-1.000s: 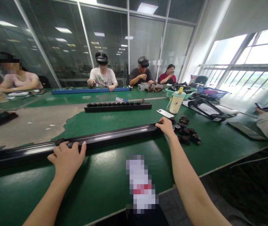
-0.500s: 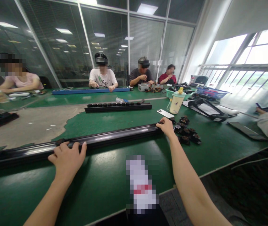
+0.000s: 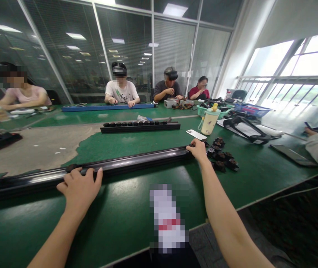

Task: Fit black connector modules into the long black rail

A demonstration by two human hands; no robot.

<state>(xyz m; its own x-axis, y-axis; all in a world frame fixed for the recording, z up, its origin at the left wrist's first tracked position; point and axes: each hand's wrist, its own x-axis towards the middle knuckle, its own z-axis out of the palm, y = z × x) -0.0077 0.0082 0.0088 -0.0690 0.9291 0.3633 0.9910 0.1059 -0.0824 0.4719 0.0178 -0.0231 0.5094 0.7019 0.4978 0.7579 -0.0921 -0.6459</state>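
A long, glossy black rail point(image 3: 136, 160) lies slantwise across the green table, its left end running out of view. My left hand point(image 3: 80, 188) rests on its near side, fingers curled over the top and thumb pressed against it. Just beyond those fingers sits a small black part point(image 3: 71, 168) on the rail. At the rail's right end, my right hand point(image 3: 198, 150) pinches a small black part point(image 3: 191, 146), mostly hidden by the fingers. Several black parts with brownish tops point(image 3: 220, 154) lie in a loose group right beside that hand.
Farther back lies a shorter black rail point(image 3: 140, 127) carrying a row of black pieces. A phone point(image 3: 196, 134) and a yellow cup point(image 3: 210, 121) stand beyond my right hand. To the right are a black frame point(image 3: 246, 130) and a dark flat tablet-like object point(image 3: 293, 155). Several people sit around the table.
My right hand has shifted very slightly to the right at the rail's end. My left hand and the rail look unmoved.
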